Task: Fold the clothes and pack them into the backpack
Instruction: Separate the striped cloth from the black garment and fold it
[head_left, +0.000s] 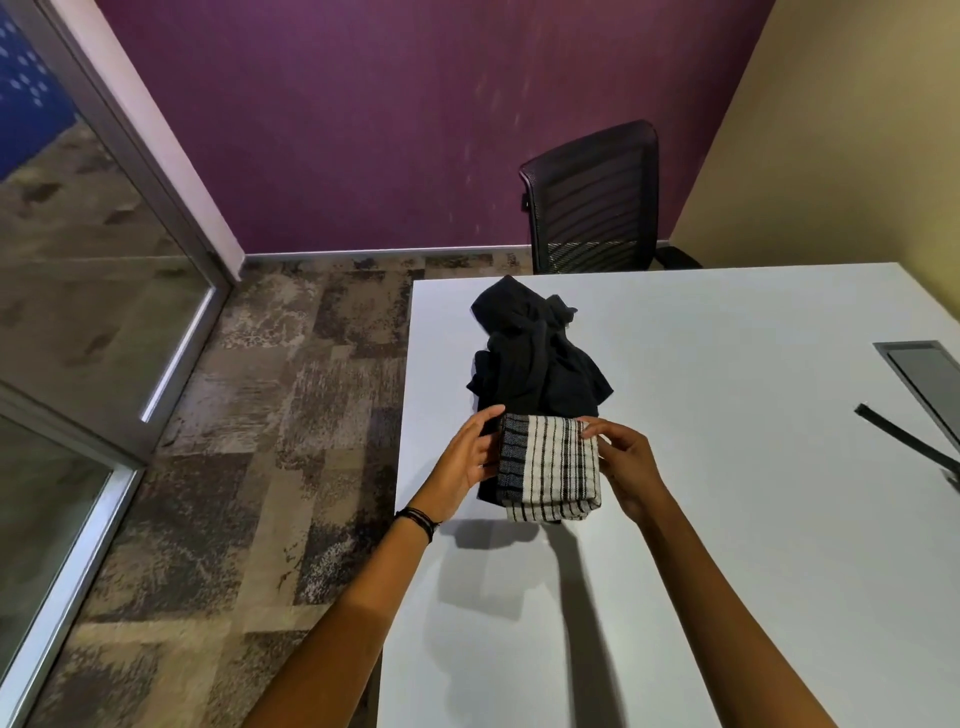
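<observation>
The cloth (550, 467) was white with black lines, and it was folded into a small fat square. It sat between the two hands, near the front left corner of the table (727, 519). A dark shadow lay on the table under it, so I think it was lifted up a little and not lying flat.

The left hand (465, 460) had its fingers out straight. Its palm pressed on the left side of the cloth. I think it pushed there so the folds would not slip open.

The right hand (626, 462) had its fingers bent. They pinched the far right corner of the cloth. That looked like a way to hold the layers together.

With one hand on each side, the square could keep its neat shape while it was carried.

Some black stuff showed under the left edge of the cloth. I could not tell if it was held with the cloth or just lay below it.

Behind the cloth was a black pile (535, 353) of clothes, all bunched up on the table. It was not folded yet, so I think it waited for its turn.

No backpack could be seen. So the cloth was folded but not packed, and most of the job was left to do.

A chair (592, 208) stood past the far side of the table.
</observation>
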